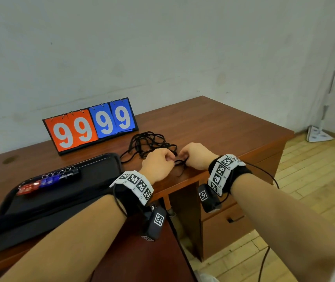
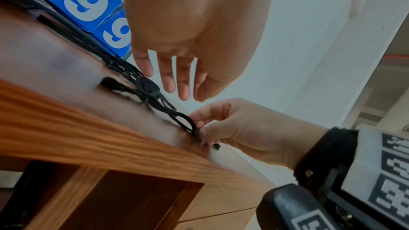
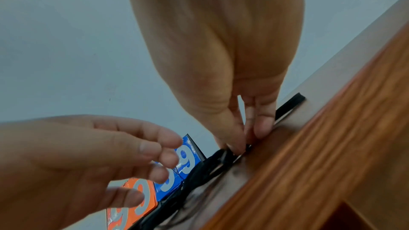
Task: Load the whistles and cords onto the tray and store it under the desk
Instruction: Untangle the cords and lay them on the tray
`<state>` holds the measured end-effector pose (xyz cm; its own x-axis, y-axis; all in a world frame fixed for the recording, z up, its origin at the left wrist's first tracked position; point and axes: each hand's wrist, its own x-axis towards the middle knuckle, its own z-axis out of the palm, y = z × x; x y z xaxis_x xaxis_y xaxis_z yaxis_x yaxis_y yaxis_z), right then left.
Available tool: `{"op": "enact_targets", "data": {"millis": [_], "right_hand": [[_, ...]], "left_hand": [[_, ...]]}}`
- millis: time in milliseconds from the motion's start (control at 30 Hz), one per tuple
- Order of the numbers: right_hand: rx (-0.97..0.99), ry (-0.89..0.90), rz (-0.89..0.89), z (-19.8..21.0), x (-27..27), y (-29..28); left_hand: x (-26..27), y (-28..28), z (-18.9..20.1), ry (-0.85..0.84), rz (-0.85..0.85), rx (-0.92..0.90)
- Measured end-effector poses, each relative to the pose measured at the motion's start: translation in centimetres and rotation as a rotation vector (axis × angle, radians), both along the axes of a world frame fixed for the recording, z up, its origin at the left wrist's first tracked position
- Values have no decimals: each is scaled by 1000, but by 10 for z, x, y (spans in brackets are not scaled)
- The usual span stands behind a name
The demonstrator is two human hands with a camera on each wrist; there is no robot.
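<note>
A tangle of black cords (image 1: pixel 150 143) lies on the brown desk (image 1: pixel 213 127), right of a black tray (image 1: pixel 61 202). A row of red, blue and black whistles (image 1: pixel 48 180) lies on the tray. Both hands are at the near end of the tangle, by the desk's front edge. My right hand (image 1: pixel 186 154) pinches one cord's loop (image 2: pixel 183 120) between thumb and fingertips (image 3: pixel 241 146). My left hand (image 1: pixel 163 159) hovers just left of it. Its fingers (image 2: pixel 175 83) hang relaxed above the cords and hold nothing. In the right wrist view the left hand (image 3: pixel 152 155) shows loosely spread.
A flip scoreboard (image 1: pixel 90 125) showing 99 and 99 stands behind the tray and cords against the wall. Under the desk top there is an open kneehole (image 1: pixel 183 216) beside a drawer unit (image 1: pixel 227 222). A white stand foot (image 1: pixel 317 135) sits on the wooden floor at the right.
</note>
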<state>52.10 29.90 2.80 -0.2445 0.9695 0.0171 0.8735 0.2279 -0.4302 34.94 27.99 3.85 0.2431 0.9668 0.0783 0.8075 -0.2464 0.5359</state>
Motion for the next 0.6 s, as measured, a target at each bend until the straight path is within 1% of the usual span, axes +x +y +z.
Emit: {"op": "enact_targets", "data": {"millis": [67, 100, 167, 233, 267, 333, 400, 467, 600], "right_hand": [[38, 49, -38, 1, 2, -2], [57, 101, -65, 2, 4, -4], [91, 254, -129, 3, 6, -7], [82, 457, -174, 7, 7, -11], [62, 556, -177, 9, 7, -14], [33, 688, -167, 15, 6, -21], [17, 772, -154, 19, 5, -26], [-1, 837, -148, 20, 5, -27], [-22, 870, -142, 20, 5, -26]], "left_hand": [[1, 0, 2, -24, -14, 19], [2, 0, 3, -40, -21, 26], [4, 0, 6, -68, -24, 37], [7, 0, 10, -130, -22, 11], [9, -1, 12, -175, -27, -9], [12, -4, 17, -246, -49, -34], [15, -6, 21, -265, -71, -23], [16, -7, 24, -240, -86, 42], [15, -5, 27, -226, -90, 156]]}}
